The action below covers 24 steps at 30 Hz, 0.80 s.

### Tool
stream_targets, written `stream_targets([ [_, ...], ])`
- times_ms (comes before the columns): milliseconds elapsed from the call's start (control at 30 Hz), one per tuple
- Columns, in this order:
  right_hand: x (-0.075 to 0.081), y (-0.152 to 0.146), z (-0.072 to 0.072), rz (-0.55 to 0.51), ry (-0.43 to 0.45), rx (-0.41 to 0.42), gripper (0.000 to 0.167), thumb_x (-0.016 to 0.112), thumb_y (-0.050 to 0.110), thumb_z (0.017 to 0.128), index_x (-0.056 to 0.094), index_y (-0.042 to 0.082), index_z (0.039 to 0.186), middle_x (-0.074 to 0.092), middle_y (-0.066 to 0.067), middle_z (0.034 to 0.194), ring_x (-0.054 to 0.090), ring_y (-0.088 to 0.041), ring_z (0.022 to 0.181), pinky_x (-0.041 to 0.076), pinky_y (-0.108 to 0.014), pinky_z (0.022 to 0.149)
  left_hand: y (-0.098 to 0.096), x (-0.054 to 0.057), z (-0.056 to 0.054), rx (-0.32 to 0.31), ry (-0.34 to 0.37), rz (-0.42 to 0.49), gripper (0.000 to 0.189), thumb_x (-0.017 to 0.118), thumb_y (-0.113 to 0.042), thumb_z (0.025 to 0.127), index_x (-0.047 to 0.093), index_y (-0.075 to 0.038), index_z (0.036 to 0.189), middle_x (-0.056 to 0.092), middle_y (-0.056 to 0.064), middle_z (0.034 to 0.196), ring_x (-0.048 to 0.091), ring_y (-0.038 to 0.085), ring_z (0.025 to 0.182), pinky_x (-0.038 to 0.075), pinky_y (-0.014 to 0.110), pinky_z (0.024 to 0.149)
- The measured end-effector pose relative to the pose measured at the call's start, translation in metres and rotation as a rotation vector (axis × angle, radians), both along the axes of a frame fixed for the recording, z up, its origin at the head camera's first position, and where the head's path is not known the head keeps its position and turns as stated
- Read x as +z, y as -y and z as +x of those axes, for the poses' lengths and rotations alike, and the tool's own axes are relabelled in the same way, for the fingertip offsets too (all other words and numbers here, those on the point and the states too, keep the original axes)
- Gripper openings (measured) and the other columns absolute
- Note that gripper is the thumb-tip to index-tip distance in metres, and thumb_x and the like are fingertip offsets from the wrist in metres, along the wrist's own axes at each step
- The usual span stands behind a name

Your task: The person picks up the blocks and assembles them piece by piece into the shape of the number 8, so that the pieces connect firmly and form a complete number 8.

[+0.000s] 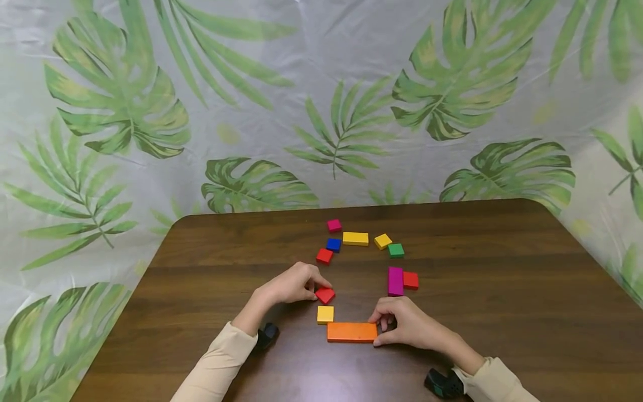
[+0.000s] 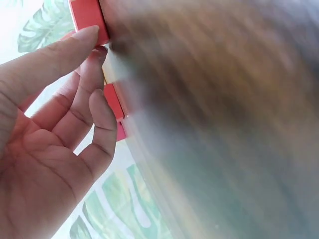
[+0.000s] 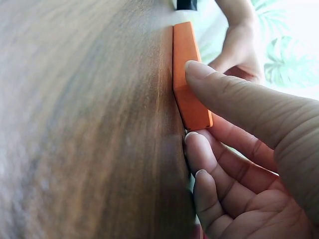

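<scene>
My left hand [image 1: 296, 283] pinches a small red block [image 1: 325, 295] between thumb and fingers, low over the brown table. In the left wrist view the thumb lies against the face of that red block [image 2: 88, 20]. Just below it in the head view sits a yellow block [image 1: 325, 315], its lower edge at the corner of a long orange block [image 1: 351, 332]. My right hand [image 1: 407, 324] grips the orange block's right end. In the right wrist view the thumb presses one side of the orange block [image 3: 187, 74], which lies flat on the table.
Farther back lie a second red block [image 1: 324, 256], a blue one [image 1: 334, 245], a pink one [image 1: 334, 225], two yellow ones [image 1: 355, 239] and a green one [image 1: 396, 250]. On the right, a magenta block [image 1: 395, 281] stands beside another red block [image 1: 411, 280]. Behind the table [image 1: 502, 268] hangs a leaf-patterned cloth [image 1: 351, 44].
</scene>
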State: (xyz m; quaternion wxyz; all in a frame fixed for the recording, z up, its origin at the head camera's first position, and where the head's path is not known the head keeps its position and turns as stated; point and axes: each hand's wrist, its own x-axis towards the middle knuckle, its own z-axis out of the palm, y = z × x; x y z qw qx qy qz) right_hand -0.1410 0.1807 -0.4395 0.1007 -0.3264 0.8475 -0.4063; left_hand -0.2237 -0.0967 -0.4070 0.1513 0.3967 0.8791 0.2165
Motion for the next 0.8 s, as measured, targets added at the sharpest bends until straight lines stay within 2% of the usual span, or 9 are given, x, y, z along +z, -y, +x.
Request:
stream_targets([
  [167,-0.0002,-0.0033,0.0007,-0.005,0.005,-0.007,0.024,0.079,0.03,0.073,0.068,0.016,0.088,0.056,0.001,0.073,0.049,0.002,0.065,0.046,-0.018,0.061,-0.0035,-0.0005,0.0003,-0.027,-0.017,0.008,0.032,0.067,0.0,0.081,0.07,-0.011,0.111,0.066,0.003,0.089,0.047,0.002,0.065,0.042,0.014,0.06],
  [500,-0.0005,0.0007,-0.0017,-0.017,0.006,-0.003,0.024,0.08,0.028,0.072,0.068,0.015,0.088,0.057,0.0,0.074,0.05,0.001,0.065,0.047,-0.017,0.061,-0.0013,0.0008,0.0039,-0.001,-0.037,-0.013,0.037,0.059,0.007,0.081,0.07,-0.011,0.111,0.066,0.003,0.092,0.048,0.007,0.069,0.043,0.015,0.063],
  [800,-0.0012,-0.0001,0.0007,-0.019,0.01,0.002,0.024,0.079,0.029,0.073,0.068,0.014,0.088,0.057,0.0,0.074,0.05,0.001,0.065,0.047,-0.018,0.061,-0.0041,-0.0016,0.0073,0.019,-0.021,-0.037,0.036,0.06,0.006,0.082,0.07,-0.012,0.111,0.066,0.003,0.094,0.05,0.009,0.071,0.043,0.016,0.064],
])
